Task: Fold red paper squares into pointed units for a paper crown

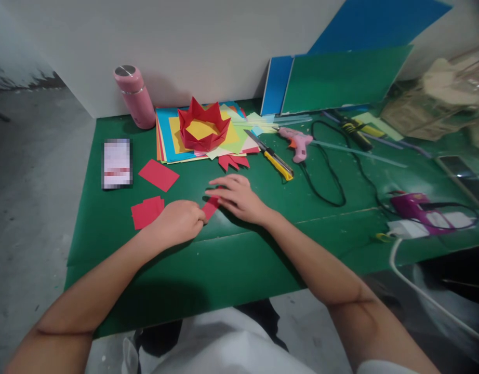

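A narrow folded strip of red paper point(212, 208) lies on the green tabletop between my hands. My left hand point(183, 221) has its fingers curled closed at the strip's near end. Over the far end rests my right hand point(237, 197), its fingers stretched out and flat on the paper, hiding part of it. Left of them is a single red paper rectangle point(159, 175). A small stack of red paper pieces point(146, 212) sits partly behind my left wrist. Beyond my right hand are several folded red pieces point(234, 163).
A red folded-paper ring point(203, 127) stands on coloured paper sheets point(165, 135). To the left are a pink bottle point(136, 98) and a blurred-out card point(117, 163). On the right lie a yellow utility knife point(276, 163), a pink glue gun point(297, 143) with its cord, and a purple device point(418, 208).
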`<state>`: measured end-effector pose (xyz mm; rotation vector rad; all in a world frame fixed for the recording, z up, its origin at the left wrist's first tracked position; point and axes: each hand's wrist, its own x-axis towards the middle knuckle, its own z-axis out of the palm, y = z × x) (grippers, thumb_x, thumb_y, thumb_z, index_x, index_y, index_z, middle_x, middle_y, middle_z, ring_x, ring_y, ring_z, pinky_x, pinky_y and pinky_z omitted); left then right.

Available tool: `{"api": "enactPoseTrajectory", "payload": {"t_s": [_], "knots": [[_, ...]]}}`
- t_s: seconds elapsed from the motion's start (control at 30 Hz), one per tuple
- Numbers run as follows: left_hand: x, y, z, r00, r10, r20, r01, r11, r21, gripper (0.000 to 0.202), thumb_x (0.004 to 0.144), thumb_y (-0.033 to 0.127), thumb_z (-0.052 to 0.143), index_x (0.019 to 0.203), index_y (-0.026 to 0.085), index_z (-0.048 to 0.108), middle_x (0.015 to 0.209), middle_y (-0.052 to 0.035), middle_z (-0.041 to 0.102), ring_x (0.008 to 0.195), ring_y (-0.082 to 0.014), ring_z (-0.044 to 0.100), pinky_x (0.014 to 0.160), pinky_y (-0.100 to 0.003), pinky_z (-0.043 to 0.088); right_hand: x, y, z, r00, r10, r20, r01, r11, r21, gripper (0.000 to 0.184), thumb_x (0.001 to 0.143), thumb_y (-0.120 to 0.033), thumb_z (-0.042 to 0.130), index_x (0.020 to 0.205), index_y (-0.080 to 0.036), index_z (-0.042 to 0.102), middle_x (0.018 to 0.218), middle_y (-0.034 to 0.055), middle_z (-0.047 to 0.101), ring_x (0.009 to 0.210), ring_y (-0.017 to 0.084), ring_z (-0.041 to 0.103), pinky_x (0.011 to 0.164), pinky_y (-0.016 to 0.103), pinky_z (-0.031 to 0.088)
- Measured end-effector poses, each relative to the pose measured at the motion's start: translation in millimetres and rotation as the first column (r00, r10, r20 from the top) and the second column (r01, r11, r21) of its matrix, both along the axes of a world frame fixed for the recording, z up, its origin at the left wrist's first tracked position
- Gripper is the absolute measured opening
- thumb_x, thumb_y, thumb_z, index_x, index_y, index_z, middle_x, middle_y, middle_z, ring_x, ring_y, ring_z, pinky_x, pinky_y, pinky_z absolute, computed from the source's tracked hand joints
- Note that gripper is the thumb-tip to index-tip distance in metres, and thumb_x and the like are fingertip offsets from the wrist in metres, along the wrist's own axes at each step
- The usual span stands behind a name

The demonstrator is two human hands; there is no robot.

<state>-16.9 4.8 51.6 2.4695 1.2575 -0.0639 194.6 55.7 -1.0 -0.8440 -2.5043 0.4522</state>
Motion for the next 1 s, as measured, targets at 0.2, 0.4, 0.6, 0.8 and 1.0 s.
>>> {"api": "enactPoseTrajectory", "payload": {"t_s": [0.2,0.4,0.6,0.8,1.0], "knots": [[3.3,1.6,-16.1,0.994,0.008,0.105,-0.024,0.988,0.150,0.028,0.083,0.016,0.045,0.071,0.020,0.071,0.072,-0.0031,0.068,0.065,-0.0166,0.059,0.055,-0.027,0.036,-6.1,-7.3,7.4,0.990,0.100,0.104,-0.096,0.994,-0.050,0.023,0.094,-0.031,0.050,0.110,-0.028,0.067,0.119,0.0062,0.063,0.114,0.024,0.047,0.094,0.043,0.032],[3.7,9.5,-32.2,0.833,0.218,0.509,-0.370,0.903,0.220,0.022,0.084,0.011,0.042,0.076,0.018,0.061,0.077,-0.0024,0.065,0.071,-0.0145,0.058,0.064,-0.026,0.042,-1.8,-3.1,2.0,1.000,0.010,0.008,-0.011,0.998,0.066,0.021,0.095,-0.030,0.050,0.088,-0.027,0.070,0.099,0.0027,0.068,0.100,0.021,0.051,0.086,0.039,0.029],[9.6,8.0,-45.4,0.701,0.305,0.645,-0.379,0.925,-0.027,0.019,0.086,0.028,0.058,0.101,0.018,0.054,0.095,-0.0033,0.061,0.072,-0.0107,0.057,0.066,-0.024,0.049,1.9,-0.5,-1.2,0.998,-0.057,-0.035,0.061,0.988,0.142,0.020,0.093,-0.029,0.054,0.082,-0.028,0.071,0.091,0.0013,0.069,0.096,0.021,0.051,0.085,0.039,0.028],[13.1,5.8,-49.3,0.636,0.323,0.701,-0.316,0.938,-0.145,0.024,0.085,0.023,0.060,0.106,0.018,0.051,0.087,-0.0012,0.060,0.065,-0.0082,0.056,0.058,-0.020,0.048,3.4,1.7,-2.1,0.998,0.011,-0.057,-0.003,0.990,0.138,0.021,0.094,-0.028,0.053,0.081,-0.026,0.070,0.092,0.0014,0.071,0.090,0.018,0.055,0.079,0.035,0.034],[10.0,9.7,-51.3,0.638,0.296,0.711,-0.354,0.933,-0.072,0.011,0.085,0.012,0.054,0.094,0.018,0.058,0.085,-0.0013,0.064,0.070,-0.0090,0.059,0.063,-0.020,0.050,3.3,0.9,0.8,0.997,0.078,-0.026,-0.073,0.985,0.158,0.018,0.091,-0.038,0.058,0.086,-0.024,0.069,0.093,0.0029,0.071,0.085,0.017,0.058,0.074,0.033,0.037]]}}
